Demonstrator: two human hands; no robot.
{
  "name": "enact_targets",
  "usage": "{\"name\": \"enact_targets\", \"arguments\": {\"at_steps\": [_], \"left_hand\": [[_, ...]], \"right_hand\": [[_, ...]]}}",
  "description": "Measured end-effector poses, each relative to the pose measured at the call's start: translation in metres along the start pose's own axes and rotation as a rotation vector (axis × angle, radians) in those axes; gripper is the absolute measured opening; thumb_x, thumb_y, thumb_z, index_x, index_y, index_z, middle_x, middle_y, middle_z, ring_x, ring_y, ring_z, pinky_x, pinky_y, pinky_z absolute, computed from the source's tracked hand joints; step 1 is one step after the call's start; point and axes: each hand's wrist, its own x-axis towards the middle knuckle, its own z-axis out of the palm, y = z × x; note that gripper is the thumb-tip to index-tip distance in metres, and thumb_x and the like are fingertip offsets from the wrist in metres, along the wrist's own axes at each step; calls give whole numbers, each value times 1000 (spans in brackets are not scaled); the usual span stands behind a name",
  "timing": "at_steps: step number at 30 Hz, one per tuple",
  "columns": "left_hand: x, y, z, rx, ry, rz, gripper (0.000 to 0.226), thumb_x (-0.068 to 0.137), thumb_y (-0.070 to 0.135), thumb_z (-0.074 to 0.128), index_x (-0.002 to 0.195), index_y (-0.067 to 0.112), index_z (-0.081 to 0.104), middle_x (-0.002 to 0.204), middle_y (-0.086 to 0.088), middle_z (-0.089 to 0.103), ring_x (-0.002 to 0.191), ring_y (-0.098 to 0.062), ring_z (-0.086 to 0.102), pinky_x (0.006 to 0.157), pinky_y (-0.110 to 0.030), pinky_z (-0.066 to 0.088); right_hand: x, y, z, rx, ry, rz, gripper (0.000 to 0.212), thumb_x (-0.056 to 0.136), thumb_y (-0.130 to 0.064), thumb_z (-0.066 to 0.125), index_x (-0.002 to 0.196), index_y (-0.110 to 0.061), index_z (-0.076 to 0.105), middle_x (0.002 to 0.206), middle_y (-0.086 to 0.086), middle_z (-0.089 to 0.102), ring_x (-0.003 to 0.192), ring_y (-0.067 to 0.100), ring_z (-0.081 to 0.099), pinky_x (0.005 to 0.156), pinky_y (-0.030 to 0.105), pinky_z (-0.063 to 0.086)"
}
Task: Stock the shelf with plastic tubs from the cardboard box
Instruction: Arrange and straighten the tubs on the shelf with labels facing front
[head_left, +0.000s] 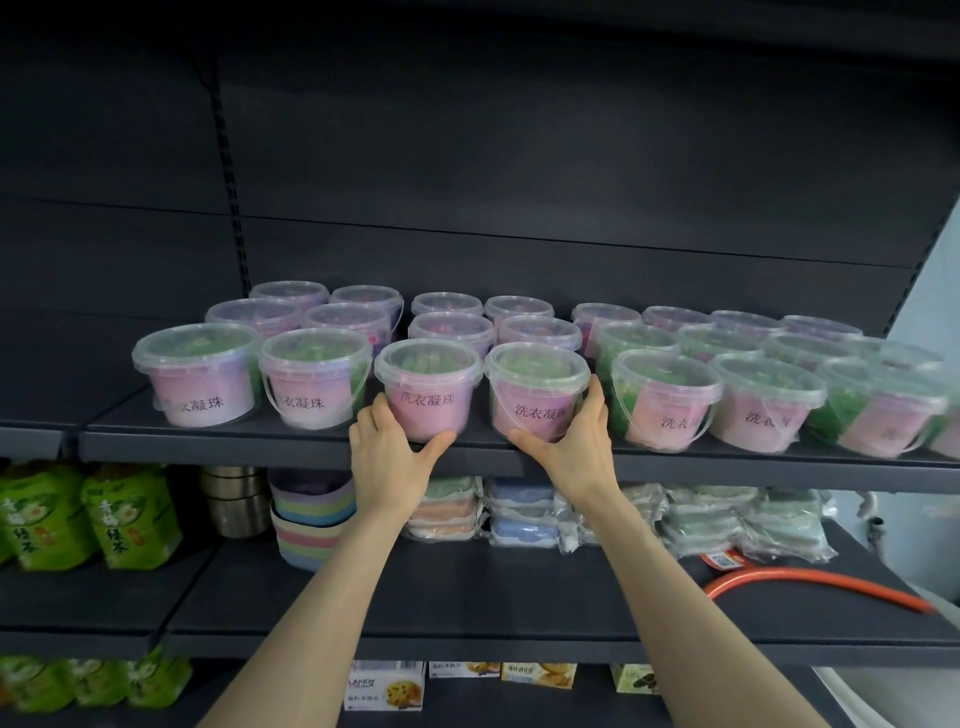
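Curled grips: left hand (387, 457) round left tub (429, 397), right hand (571, 448) round right tub (536, 397), both upright, labels outward.

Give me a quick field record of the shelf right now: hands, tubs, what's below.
left hand: grips left tub at the shelf's front edge
right hand: grips right tub, just beside the left tub
shelf: other tubs in rows front to back, lids on
lower shelf: green packs, stacked bowls, orange hose
cardboard box: not in view
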Motion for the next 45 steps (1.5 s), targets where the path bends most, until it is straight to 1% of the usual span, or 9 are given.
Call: {"name": "enact_targets", "arguments": {"at_steps": [10, 14, 16, 20, 26, 29, 34, 40, 45], "left_hand": [[-3, 0, -8, 31, -123, 35, 86, 86, 41, 61, 143, -6, 18, 144, -22, 32, 130, -36, 30, 107, -41, 28], [-18, -10, -17, 88, -184, 69, 64, 93, 36, 51, 140, -2, 32, 154, -18, 17, 139, -32, 19, 110, -41, 25], [-24, -16, -24, 104, -176, 109, 50, 93, 32, 51, 133, 2, 46, 150, -13, 28, 136, -28, 29, 104, -41, 35], [-22, -8, -49, 151, -67, 269, 25, 91, 30, 53, 81, 11, 66, 87, -3, 68, 82, -26, 62, 65, -36, 48], [19, 40, -79, 95, 88, 539, 37, 87, 27, 61, 53, 14, 53, 46, 7, 45, 42, -20, 47, 42, -25, 32], [53, 63, -73, 72, 130, 572, 32, 87, 30, 61, 58, 15, 54, 53, 7, 48, 50, -22, 50, 46, -26, 33], [114, 74, -41, 64, -95, 441, 22, 86, 37, 60, 86, 16, 65, 88, 1, 63, 80, -19, 59, 70, -37, 52], [165, 72, -4, 123, -483, 244, 53, 76, 56, 66, 114, 19, 59, 120, -2, 58, 96, -14, 53, 77, -27, 42], [192, 64, 13, 201, -645, 188, 66, 66, 61, 71, 117, 20, 60, 114, 7, 59, 98, -11, 57, 83, -24, 44]], "right_hand": [[-8, 0, -2, -126, -27, 46, 93, 74, -34, 78, 144, -7, 23, 138, 13, 37, 125, 31, 40, 106, 46, 35], [-20, 0, -6, -207, -32, 45, 72, 82, -29, 70, 138, -7, 32, 137, 11, 39, 122, 27, 44, 101, 36, 39], [-27, -2, -10, -288, -19, 27, 57, 86, -29, 65, 133, -7, 41, 133, 8, 43, 115, 27, 50, 91, 35, 42], [-32, -20, -25, -433, 86, -59, 24, 91, -29, 55, 103, -9, 62, 106, 5, 59, 88, 26, 60, 72, 34, 49], [4, -69, -47, -374, 148, -213, 20, 88, -28, 57, 84, -12, 66, 83, 6, 66, 75, 26, 60, 66, 34, 49], [38, -83, -51, -360, 118, -270, 17, 87, -25, 57, 80, -11, 64, 77, 7, 66, 73, 26, 59, 64, 31, 48], [94, -80, -49, -392, -25, -243, 18, 86, -22, 57, 85, -7, 67, 87, 9, 68, 82, 26, 62, 72, 37, 52], [154, -60, -42, -439, -210, -109, 22, 83, -34, 65, 91, -13, 66, 94, 7, 69, 91, 25, 63, 75, 32, 49], [189, -50, -31, -445, -431, -30, 54, 74, -54, 68, 114, -20, 62, 119, 2, 60, 108, 20, 55, 79, 26, 39]]}}
